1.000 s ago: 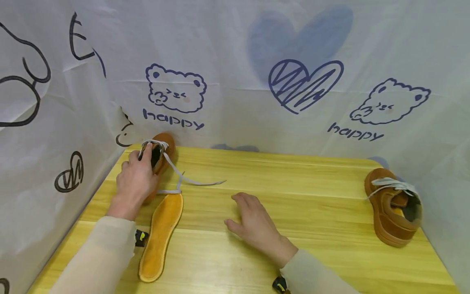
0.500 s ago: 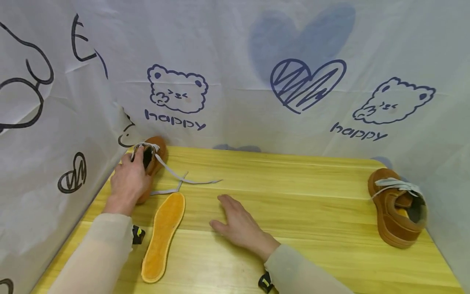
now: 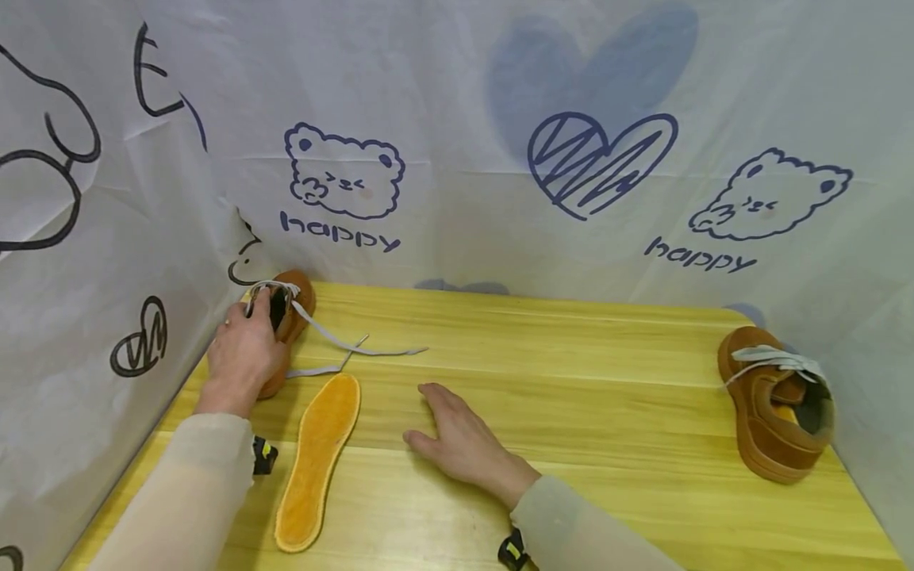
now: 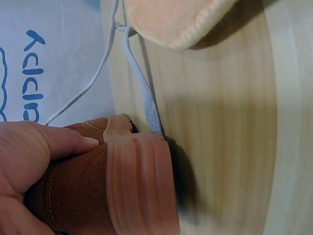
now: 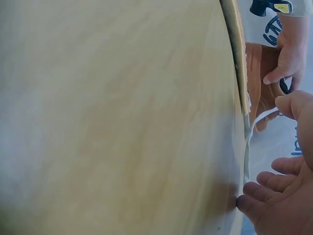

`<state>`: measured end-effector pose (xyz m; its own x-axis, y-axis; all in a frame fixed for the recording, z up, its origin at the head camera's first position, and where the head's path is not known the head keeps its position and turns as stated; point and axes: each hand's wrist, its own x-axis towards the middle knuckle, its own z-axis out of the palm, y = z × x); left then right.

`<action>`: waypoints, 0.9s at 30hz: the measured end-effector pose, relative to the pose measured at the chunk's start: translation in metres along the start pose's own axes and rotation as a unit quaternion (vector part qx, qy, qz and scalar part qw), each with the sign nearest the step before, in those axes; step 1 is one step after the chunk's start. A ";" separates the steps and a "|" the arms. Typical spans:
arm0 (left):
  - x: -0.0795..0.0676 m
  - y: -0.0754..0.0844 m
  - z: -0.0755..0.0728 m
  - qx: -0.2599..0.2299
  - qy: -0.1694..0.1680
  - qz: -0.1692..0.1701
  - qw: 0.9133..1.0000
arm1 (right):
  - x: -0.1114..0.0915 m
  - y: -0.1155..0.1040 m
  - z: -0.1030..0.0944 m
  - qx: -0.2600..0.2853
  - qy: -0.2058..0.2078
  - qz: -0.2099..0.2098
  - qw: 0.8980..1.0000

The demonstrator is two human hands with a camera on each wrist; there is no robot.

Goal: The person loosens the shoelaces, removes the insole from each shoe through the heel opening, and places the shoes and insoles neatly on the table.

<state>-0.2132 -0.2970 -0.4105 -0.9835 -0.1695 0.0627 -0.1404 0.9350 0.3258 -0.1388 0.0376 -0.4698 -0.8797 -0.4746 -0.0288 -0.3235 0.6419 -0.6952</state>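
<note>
At the far left of the table, my left hand [image 3: 243, 357] grips a brown suede shoe [image 3: 305, 292] by its heel end. In the left wrist view the thumb presses the shoe's heel side [image 4: 80, 191], just above the thick ribbed sole [image 4: 142, 186]. Its loose grey laces [image 3: 350, 347] trail rightward over the wood. An orange fuzzy insole [image 3: 321, 460] lies flat on the table, between my hands and nearer to me. My right hand [image 3: 467, 444] holds nothing; it hovers low over or rests on the table right of the insole, fingers relaxed.
A second brown shoe [image 3: 778, 428], its grey laces tied, stands near the table's right edge. White cloth [image 3: 464, 222] with printed bears and hearts hangs behind and along both sides of the wooden table [image 3: 571, 373].
My left hand has shifted the shoe leftward and slightly toward me, away from the insole, its laces dragging along. My right hand has moved left, closer to the insole.
</note>
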 end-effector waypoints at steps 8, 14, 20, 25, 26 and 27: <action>0.003 -0.002 0.000 -0.011 -0.007 -0.003 1.000 | -0.002 0.003 0.000 -0.005 0.000 0.003 1.000; 0.002 -0.005 0.001 -0.017 -0.021 0.004 1.000 | -0.005 0.004 -0.001 -0.006 0.000 0.002 1.000; 0.000 -0.006 0.001 -0.015 -0.015 -0.005 1.000 | -0.006 0.005 -0.003 -0.008 0.001 0.005 1.000; 0.000 -0.004 0.001 -0.010 -0.019 -0.035 0.999 | -0.007 0.006 -0.003 -0.009 0.006 0.003 1.000; 0.000 -0.004 0.001 -0.006 -0.020 -0.040 0.999 | -0.007 0.006 -0.003 -0.009 0.006 0.003 1.000; 0.000 -0.004 0.001 -0.003 -0.021 -0.046 0.999 | -0.007 0.006 -0.003 -0.008 0.006 0.003 1.000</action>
<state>-0.2124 -0.3001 -0.4123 -0.9706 -0.2407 -0.0072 -0.2292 0.9142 0.3343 -0.1355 0.0466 -0.4714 -0.8854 -0.4642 -0.0240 -0.3245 0.6543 -0.6831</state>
